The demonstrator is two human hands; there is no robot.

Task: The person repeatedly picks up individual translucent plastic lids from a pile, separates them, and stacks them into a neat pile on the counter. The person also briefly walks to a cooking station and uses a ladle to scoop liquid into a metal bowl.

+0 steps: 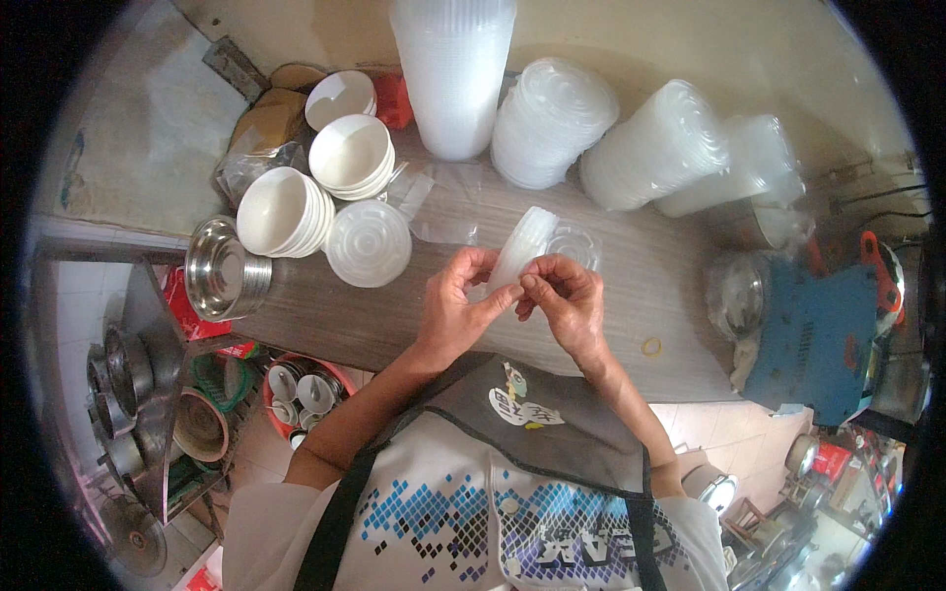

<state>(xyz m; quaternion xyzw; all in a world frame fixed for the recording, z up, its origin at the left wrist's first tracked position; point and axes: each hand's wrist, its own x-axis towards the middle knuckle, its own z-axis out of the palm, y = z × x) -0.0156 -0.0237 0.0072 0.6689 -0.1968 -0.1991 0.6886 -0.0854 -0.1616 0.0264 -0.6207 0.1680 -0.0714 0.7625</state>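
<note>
Over the wooden tabletop [635,295], my left hand [462,299] grips a short stack of clear plastic lids [521,247], seen on its side. My right hand [565,299] is at the near end of the stack, thumb and forefinger pinched together close to my left thumb. Whether something thin is between those fingertips cannot be told. Just behind my right hand a clear round plastic lid [575,245] lies on the table. A frosted round lid [368,244] lies to the left, beside stacked white bowls [277,214]. A yellow rubber band [651,347] lies at the right.
Tall stacked plastic containers [454,81] and wrapped lid stacks [554,122] [654,148] line the wall. More white bowls [351,155] and steel bowls [228,270] stand left. A blue board-like object [809,340] is at the right edge. Below left is a red basin [275,417] with cups.
</note>
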